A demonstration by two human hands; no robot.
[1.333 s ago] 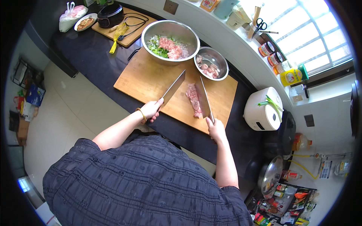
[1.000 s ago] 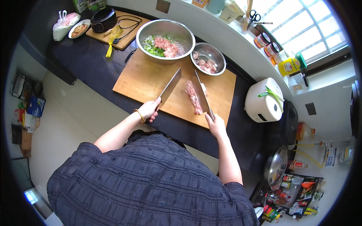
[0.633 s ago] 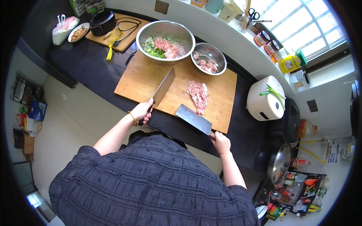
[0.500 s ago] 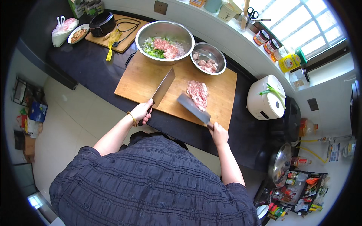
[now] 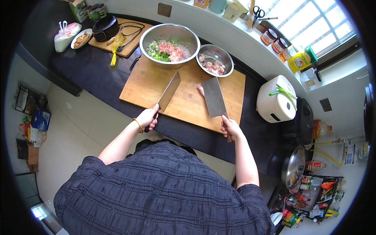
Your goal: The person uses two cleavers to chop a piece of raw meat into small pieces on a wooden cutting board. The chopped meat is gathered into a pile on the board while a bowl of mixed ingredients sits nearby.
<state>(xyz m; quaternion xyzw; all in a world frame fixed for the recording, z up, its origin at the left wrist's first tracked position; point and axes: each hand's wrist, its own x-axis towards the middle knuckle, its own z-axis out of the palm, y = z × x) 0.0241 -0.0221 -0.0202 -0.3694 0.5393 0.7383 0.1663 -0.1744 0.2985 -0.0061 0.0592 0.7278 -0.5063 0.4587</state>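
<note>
My left hand (image 5: 149, 118) grips the dark handle of a cleaver (image 5: 170, 91), its blade slanting up over the left half of the wooden cutting board (image 5: 143, 86). With my right hand (image 5: 231, 128) I hold a second cleaver (image 5: 214, 98) by its wooden handle. That blade lies broad side up over the minced meat (image 5: 199, 89) and hides most of it; only a strip shows at the blade's left edge. Behind the board stands a large steel bowl (image 5: 188, 31) with chopped greens and pink mince. A smaller steel bowl (image 5: 229, 56) beside it holds meat pieces.
A white rice cooker (image 5: 270, 100) with green onion stalks on its lid stands right of the board. At the back left are a second board (image 5: 133, 41), a black pot (image 5: 105, 29), a plate (image 5: 88, 32) and a plastic bag (image 5: 64, 39). Jars (image 5: 269, 37) line the windowsill.
The right cleaver has swung from beside the mince to over it, turning its broad face up and covering most of the meat. My left hand and its cleaver have barely moved.
</note>
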